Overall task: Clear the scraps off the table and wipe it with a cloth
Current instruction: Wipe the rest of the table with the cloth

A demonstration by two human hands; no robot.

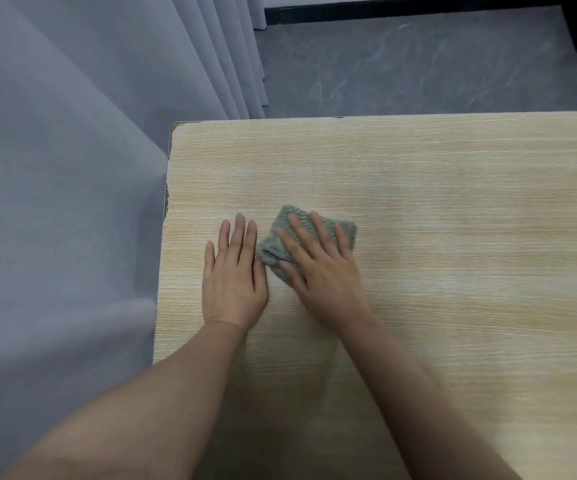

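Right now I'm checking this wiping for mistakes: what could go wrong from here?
The cloth is folded small under the right hand, so much of the table could go unwiped. The left hand presses flat beside it and may smudge the surface. Near the chipped left edge, the cloth might snag.

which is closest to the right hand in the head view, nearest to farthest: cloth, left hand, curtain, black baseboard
1. cloth, directly under the right hand
2. left hand, just beside it on the left
3. curtain, off the table's left edge
4. black baseboard, far across the floor at the top
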